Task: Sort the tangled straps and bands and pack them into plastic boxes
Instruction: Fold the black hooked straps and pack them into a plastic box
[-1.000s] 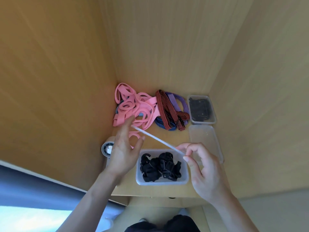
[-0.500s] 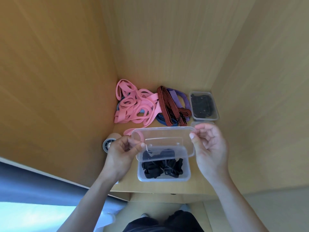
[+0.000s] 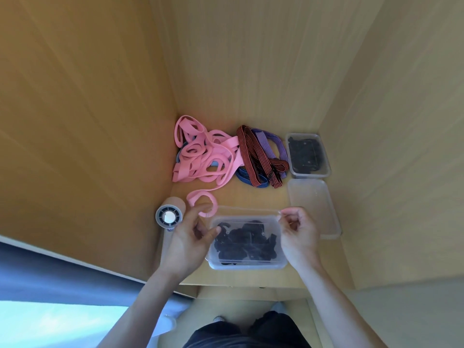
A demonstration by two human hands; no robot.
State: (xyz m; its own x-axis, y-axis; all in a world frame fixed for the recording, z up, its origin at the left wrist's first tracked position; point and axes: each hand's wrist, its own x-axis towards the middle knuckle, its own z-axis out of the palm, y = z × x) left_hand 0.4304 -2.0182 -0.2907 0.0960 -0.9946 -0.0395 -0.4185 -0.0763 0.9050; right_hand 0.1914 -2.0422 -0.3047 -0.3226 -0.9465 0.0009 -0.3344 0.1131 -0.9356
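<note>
Black straps (image 3: 246, 243) are lying bundled inside a clear plastic box (image 3: 247, 266) that is sitting at the near edge of the wooden desktop (image 3: 251, 197), about midway along it. Both forearms are reaching in from the near edge, one to each end of the box. The left hand (image 3: 185, 237) is curling in palm-down at the box's left end, thumb and fingers pinching the left edge of a clear lid (image 3: 247, 212). The right hand (image 3: 298, 234) is bending at the wrist, its fingers curled and pinching the lid's far right corner. The lid is lying over the box, its far edge standing a little above the rim.

Pink bands (image 3: 203, 156) are piling up in the far left corner, with striped straps (image 3: 251, 151) just beside them. A second box (image 3: 308, 173) of dark pieces is sitting in the far right corner, and a grey roll (image 3: 168, 217) is resting by the left hand.
</note>
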